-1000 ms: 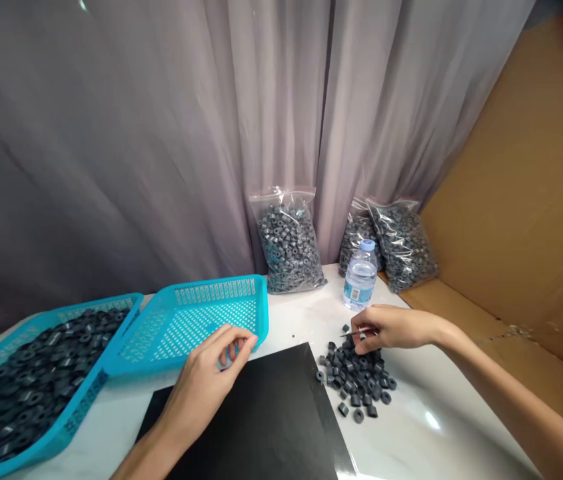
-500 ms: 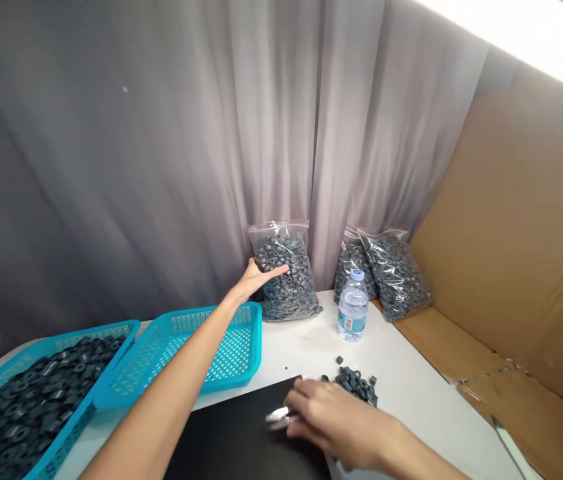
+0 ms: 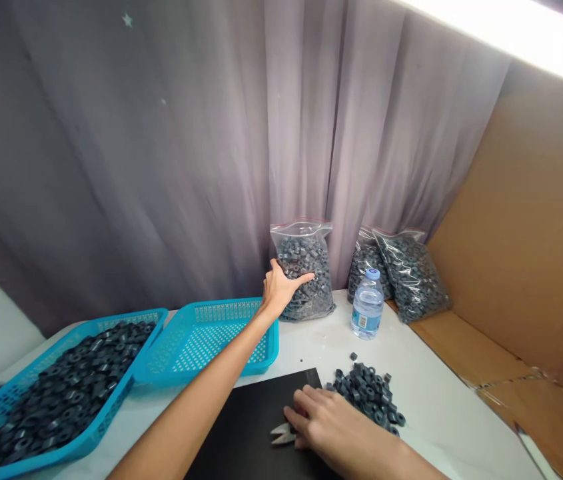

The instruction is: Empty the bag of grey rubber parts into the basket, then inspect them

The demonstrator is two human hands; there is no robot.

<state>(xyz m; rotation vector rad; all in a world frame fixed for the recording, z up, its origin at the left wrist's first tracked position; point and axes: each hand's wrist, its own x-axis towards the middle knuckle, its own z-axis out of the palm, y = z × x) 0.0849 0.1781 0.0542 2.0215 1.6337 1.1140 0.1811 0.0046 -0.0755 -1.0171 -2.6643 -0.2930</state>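
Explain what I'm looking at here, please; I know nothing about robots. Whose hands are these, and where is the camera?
There is no robot here: these are a person's two bare hands. Every picture comes from one camera worn on that person's head, looking forward and down.

The left hand holds the side of a zip bag filled with dark ring-shaped pieces. The right hand is curled over pliers on a black mat; their handles are hidden.

On the white table are a pile of loose rings, a water bottle and two teal baskets, the left one heaped with dark rings.
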